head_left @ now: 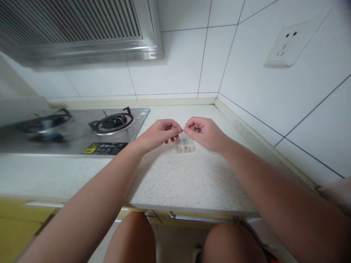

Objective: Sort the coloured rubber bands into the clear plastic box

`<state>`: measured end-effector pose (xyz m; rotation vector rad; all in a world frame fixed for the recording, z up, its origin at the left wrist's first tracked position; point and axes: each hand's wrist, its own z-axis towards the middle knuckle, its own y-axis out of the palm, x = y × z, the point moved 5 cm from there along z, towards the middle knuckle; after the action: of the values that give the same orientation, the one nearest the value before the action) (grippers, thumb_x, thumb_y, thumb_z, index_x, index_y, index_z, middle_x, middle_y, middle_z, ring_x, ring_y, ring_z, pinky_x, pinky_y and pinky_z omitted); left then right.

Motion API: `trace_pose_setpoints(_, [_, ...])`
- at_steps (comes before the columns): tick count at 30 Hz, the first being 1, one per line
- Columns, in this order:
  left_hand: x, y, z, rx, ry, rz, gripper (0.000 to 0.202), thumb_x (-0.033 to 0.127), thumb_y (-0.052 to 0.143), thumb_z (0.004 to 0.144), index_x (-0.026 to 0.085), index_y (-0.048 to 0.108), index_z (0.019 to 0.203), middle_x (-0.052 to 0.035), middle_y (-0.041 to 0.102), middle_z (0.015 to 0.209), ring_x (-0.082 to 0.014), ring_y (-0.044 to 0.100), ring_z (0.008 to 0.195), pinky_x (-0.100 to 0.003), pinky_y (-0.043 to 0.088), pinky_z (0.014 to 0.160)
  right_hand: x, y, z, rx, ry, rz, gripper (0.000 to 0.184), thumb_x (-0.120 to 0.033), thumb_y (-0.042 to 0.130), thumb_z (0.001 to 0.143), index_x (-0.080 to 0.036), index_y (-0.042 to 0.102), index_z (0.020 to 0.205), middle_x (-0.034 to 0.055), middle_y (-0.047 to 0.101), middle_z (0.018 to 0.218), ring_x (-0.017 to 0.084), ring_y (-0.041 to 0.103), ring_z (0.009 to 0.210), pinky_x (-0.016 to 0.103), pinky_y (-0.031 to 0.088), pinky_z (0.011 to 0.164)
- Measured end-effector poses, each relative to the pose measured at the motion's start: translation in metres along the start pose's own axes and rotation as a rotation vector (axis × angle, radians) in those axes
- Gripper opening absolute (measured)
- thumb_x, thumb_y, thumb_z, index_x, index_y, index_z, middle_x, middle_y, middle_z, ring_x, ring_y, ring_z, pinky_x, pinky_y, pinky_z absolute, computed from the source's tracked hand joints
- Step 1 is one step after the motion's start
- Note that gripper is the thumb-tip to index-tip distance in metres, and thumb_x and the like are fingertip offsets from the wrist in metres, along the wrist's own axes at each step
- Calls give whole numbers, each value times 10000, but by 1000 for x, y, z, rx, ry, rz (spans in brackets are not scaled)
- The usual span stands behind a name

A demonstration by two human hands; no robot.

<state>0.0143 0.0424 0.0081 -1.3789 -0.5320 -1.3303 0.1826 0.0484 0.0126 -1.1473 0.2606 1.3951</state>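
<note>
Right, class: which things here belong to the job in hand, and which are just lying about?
In hand: left hand, right hand, small clear box beneath them.
Lying about: gas stove, hood, wall socket.

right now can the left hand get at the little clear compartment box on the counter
Probably yes: the left hand hovers right beside the clear compartment box, with nothing between them, though its fingertips are pinched shut.

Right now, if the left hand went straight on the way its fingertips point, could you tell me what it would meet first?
Most likely the right hand: the left hand points sideways at it, their pinched fingertips almost touching above the clear compartment box. Depth between them is hard to judge.
</note>
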Motion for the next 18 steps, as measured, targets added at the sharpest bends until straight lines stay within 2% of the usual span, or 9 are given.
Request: trace_pose_setpoints(18, [0,1,0,-25,1,11,244,395,667,902,151,669,892,-20,673,753,-92,575,612,-189,406,491,-1,-2,0,9,-7,-22,195,-342,650,924,-179,616,823,-58,444,561,76,343,487,246,252,449])
